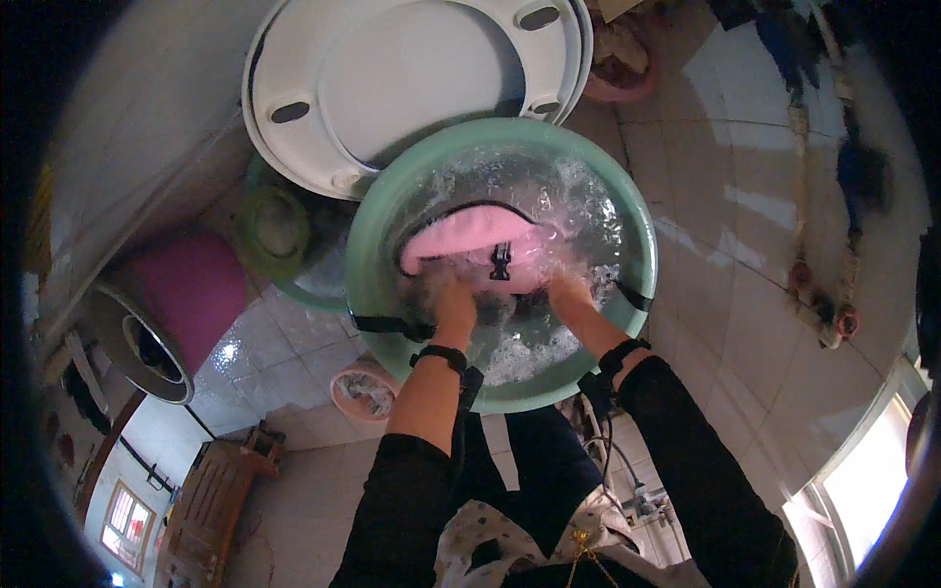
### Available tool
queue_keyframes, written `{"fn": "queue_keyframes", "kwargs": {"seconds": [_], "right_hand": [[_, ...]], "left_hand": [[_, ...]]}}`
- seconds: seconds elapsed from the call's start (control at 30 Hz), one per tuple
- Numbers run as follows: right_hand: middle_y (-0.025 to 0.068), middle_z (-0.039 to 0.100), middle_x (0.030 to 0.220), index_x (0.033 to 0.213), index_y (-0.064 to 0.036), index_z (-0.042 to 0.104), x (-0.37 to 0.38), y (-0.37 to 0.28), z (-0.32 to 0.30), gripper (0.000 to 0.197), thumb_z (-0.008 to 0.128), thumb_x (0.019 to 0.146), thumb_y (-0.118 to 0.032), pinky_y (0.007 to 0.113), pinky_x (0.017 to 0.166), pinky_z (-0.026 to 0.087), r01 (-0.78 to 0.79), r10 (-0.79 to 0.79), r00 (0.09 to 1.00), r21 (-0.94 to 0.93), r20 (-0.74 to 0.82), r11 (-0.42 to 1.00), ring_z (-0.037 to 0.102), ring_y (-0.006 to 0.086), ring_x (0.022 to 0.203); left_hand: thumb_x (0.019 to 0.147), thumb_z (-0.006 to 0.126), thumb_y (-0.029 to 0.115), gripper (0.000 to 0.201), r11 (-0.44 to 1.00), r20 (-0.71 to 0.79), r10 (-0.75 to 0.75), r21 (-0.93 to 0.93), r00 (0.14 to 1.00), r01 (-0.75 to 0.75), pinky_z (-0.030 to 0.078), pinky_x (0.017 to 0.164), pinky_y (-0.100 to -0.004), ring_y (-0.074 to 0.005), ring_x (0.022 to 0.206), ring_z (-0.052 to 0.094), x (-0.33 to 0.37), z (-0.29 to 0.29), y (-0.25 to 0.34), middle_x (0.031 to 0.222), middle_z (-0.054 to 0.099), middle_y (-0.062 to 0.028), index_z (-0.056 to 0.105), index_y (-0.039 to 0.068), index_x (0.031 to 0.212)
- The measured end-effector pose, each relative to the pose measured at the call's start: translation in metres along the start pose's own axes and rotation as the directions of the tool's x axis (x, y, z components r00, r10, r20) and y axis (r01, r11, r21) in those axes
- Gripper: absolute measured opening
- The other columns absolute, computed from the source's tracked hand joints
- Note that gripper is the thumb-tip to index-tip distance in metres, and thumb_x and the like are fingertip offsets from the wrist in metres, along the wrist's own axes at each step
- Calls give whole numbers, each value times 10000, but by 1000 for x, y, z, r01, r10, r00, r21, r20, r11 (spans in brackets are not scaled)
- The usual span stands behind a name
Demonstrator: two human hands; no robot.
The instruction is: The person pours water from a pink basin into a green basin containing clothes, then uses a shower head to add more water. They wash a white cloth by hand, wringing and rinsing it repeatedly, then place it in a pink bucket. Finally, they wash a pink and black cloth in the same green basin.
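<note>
A pink bag (470, 238) with dark edging and a black plastic buckle (501, 261) lies partly under sudsy water in a large green basin (642, 235). My left hand (454, 297) dips into the water at the bag's lower left edge. At its lower right edge is my right hand (569, 287), also partly under water. Foam and the bag hide the fingers of both hands, so their grip does not show. Black straps circle both wrists, and dark sleeves are pushed up the forearms.
A big white round lid or tub base (421, 78) stands behind the basin. To the left are a pink bucket-like container (191, 294) and a green bowl (272, 230). A small pink pail (363, 390) sits below left. Pipes (799, 186) run along the tiled right wall.
</note>
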State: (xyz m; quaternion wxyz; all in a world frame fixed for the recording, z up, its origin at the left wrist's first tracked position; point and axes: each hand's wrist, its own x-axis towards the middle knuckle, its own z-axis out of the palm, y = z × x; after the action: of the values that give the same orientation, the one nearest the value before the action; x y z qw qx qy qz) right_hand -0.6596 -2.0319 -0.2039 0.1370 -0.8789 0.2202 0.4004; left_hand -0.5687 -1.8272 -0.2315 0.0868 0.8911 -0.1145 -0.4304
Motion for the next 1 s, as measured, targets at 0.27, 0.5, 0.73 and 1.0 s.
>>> {"fn": "queue_keyframes", "kwargs": {"seconds": [0.27,0.5,0.73,1.0], "right_hand": [[157,516,1263,1237,-149,503,25,0,22,369,539,869,-169,436,866,481,71,-65,995,74,-73,995,535,331,1116],[166,555,1185,1134,-108,544,32,6,53,286,561,853,-158,432,819,494,137,-135,990,28,-50,990,562,341,1049],[175,594,1106,1032,-68,586,1,25,23,210,582,837,-146,427,771,507,302,-312,935,-85,-169,950,590,351,982],[171,646,909,1020,-97,606,-191,7,-120,220,615,803,-130,469,686,506,333,-132,864,355,-485,873,623,387,798]], "left_hand": [[923,472,319,556,992,53,-36,122,998,29,249,1111,-442,-356,1340,311,33,27,15,1470,326,-161,353,115,1426],[921,466,330,545,1000,-175,-24,3,984,25,288,1088,-441,-355,1309,360,20,29,19,1439,375,-162,371,120,1414],[919,461,340,535,995,-374,-45,-104,926,7,328,1065,-440,-355,1277,409,13,-8,18,1408,425,-163,389,124,1403],[800,610,108,417,927,-208,364,-19,908,-375,489,780,-480,-403,958,586,-103,-113,11,1080,589,-186,474,68,1193]]}}
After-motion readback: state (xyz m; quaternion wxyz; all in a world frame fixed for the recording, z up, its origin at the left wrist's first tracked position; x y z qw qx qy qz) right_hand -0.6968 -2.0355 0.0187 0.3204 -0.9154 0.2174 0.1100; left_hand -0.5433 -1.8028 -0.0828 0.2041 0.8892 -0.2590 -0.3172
